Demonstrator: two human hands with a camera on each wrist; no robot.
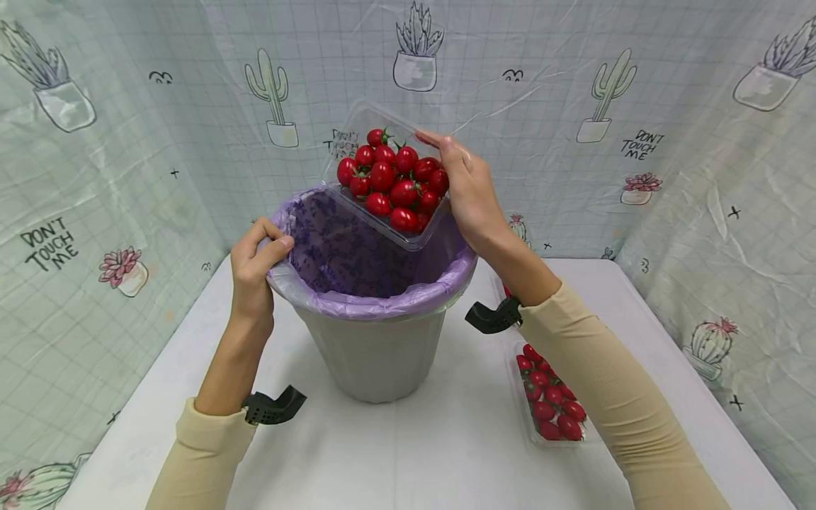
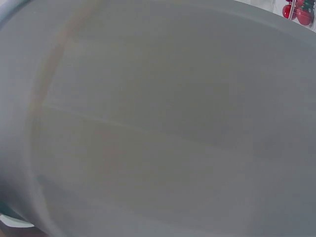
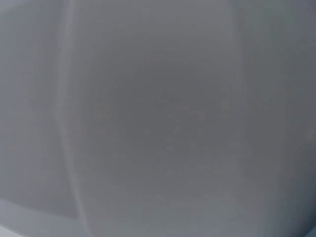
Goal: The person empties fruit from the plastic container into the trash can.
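A grey bin (image 1: 376, 361) stands on the table, with a purple plastic bag (image 1: 382, 306) lining it and folded over its rim. My left hand (image 1: 253, 276) grips the rim and bag on the left side, thumb on top. In my right hand (image 1: 470, 191), a clear plastic box (image 1: 365, 126) is held by its right side, tilted above the bin's opening. Red cherry tomatoes (image 1: 384, 176) lie heaped inside the box. The bin's grey wall fills the left wrist view (image 2: 158, 118) and the right wrist view (image 3: 158, 118), so neither hand's fingers show there.
Right of the bin, a second clear box (image 1: 530, 433) of cherry tomatoes sits on the white table (image 1: 357, 460), partly behind my right sleeve. Behind it, another box (image 1: 499, 283) is mostly covered by my forearm. A patterned curtain (image 1: 191, 127) surrounds the table.
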